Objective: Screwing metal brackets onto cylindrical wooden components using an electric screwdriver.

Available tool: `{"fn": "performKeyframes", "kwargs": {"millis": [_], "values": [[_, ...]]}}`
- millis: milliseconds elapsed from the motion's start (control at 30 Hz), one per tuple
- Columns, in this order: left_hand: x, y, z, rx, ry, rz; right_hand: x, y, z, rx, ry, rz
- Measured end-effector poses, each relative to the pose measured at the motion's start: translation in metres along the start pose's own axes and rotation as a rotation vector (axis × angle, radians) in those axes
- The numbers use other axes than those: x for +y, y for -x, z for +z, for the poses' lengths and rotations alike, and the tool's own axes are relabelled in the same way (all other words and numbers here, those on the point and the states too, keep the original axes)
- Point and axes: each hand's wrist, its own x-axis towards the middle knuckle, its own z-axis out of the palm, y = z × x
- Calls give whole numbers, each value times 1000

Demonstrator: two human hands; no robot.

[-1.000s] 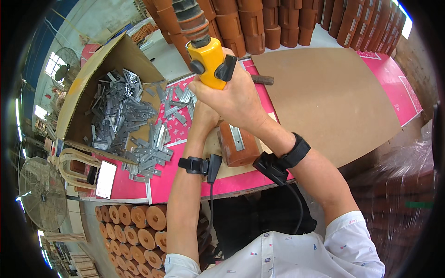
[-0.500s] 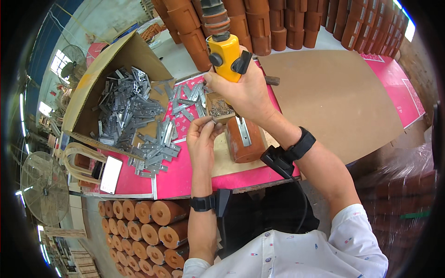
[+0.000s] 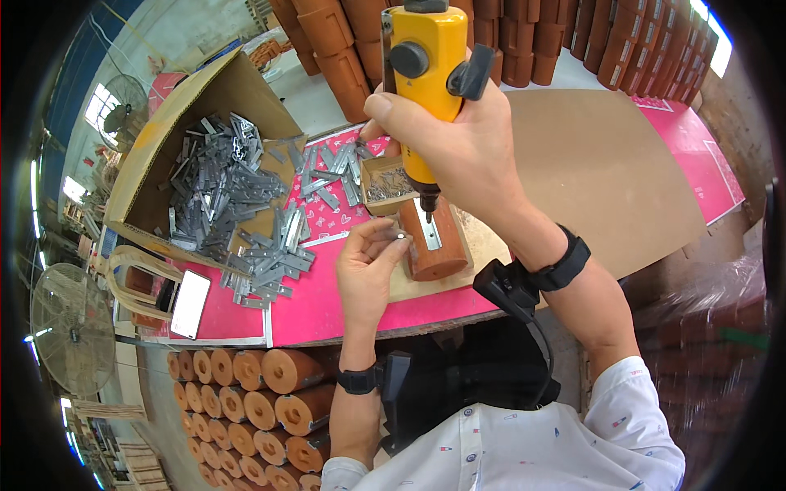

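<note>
My right hand (image 3: 471, 135) is wrapped around a yellow power screwdriver (image 3: 427, 49), its bit pointing down just above a brown wooden cylinder (image 3: 438, 259). On top of that cylinder lies a narrow silver metal plate (image 3: 429, 233) with holes. To the left of the plate, my left hand (image 3: 368, 266) pinches a small screw (image 3: 400, 236) between thumb and fingers. Just beyond the cylinder, a small box (image 3: 389, 200) holds many loose screws. The bit's tip appears apart from the plate, though the depth is hard to judge.
A cardboard box (image 3: 135, 176) of metal plates stands at the left, with loose plates (image 3: 282, 254) spilling onto the pink table (image 3: 319, 315). A phone (image 3: 191, 304) lies near the edge. Brown cylinders (image 3: 340, 86) stand at the back; others (image 3: 286, 372) are stacked below. A brown board (image 3: 598, 180) covers the right.
My right hand has raised the screwdriver, drawing its bit up from the plate. My left hand has moved a little right, and the screw in its fingertips now shows.
</note>
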Motion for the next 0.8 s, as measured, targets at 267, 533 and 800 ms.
{"fn": "performKeyframes", "kwargs": {"millis": [267, 533, 800], "values": [[5, 3, 13, -79, -136, 57, -2, 8, 3, -49, 24, 15], [1, 1, 16, -93, -96, 56, 2, 9, 2, -48, 42, 36], [2, 1, 19, -75, -82, 27, 4, 10, 0, -48, 88, 32]]}}
